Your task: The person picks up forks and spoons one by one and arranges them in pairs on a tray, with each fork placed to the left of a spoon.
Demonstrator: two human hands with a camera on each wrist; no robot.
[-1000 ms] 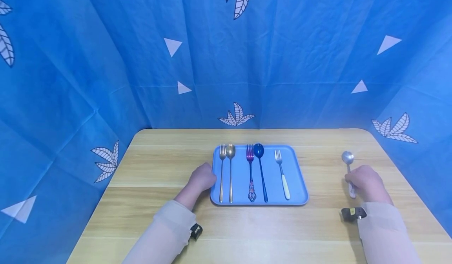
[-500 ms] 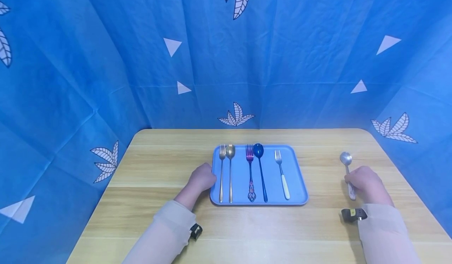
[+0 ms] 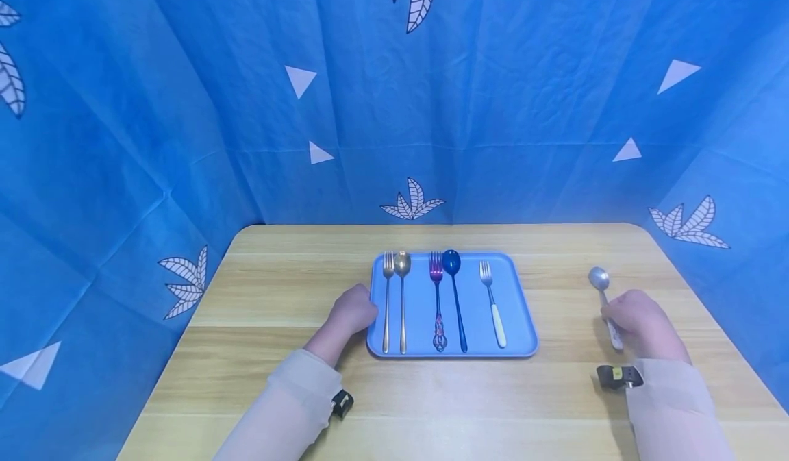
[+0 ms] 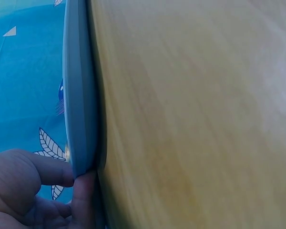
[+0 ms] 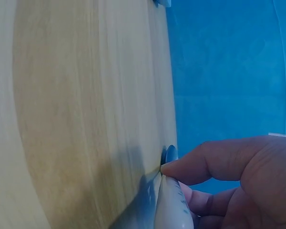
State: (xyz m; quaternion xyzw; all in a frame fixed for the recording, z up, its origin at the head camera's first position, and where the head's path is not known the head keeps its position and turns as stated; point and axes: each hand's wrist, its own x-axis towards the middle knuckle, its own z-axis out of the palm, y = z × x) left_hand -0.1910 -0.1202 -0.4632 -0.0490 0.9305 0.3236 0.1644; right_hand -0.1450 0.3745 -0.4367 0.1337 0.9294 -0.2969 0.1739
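My left hand pinches the left rim of a blue tray; in the left wrist view thumb and finger meet over the tray's edge. Far to the right, my right hand pinches a spoon with a silver bowl and a white patterned handle. The spoon's bowl points away from me, tilted a little left. On the tray lie a gold fork, a gold spoon, a purple fork with an ornate handle, a dark blue spoon and a white-handled fork.
The tray sits on a light wooden table with rounded far corners. A blue cloth printed with white leaves and triangles hangs behind the table and along both sides. Each wrist wears a small black device.
The spoon in my right hand has turned, its bowl swinging a little to the left and toward me. My left hand and the tray stay where they were.
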